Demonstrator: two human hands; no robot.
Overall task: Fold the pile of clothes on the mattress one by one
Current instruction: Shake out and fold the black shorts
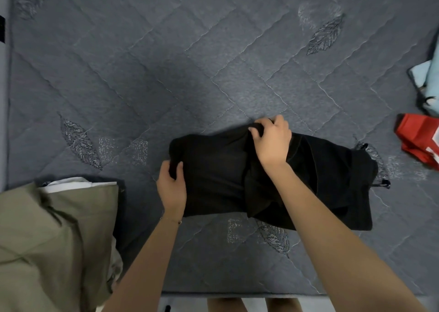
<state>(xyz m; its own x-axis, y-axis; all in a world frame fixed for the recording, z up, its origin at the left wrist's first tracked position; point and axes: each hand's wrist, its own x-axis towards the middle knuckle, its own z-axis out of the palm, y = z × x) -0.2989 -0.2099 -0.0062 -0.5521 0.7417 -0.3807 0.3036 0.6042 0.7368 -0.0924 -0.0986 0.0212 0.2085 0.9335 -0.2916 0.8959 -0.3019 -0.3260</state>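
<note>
Olive clothes (59, 228): lay at the near-left of the mattress (142, 74).
Left hand (171, 185): we gripped the black garment's (213, 176) left end, fingers curled round it.
Black garment: lay straight before us, long axis left to right.
Right hand (272, 140): we pinched its far edge near mid-length.
Coming move: we judged the left end would fold rightward, our left hand nearer it.

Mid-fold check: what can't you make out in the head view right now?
- black garment: its type, because dark fabric and folds hide the shape.
- red item and light blue item: both cut off by the right edge.
- white layer: mostly covered by the olive garment.
</note>
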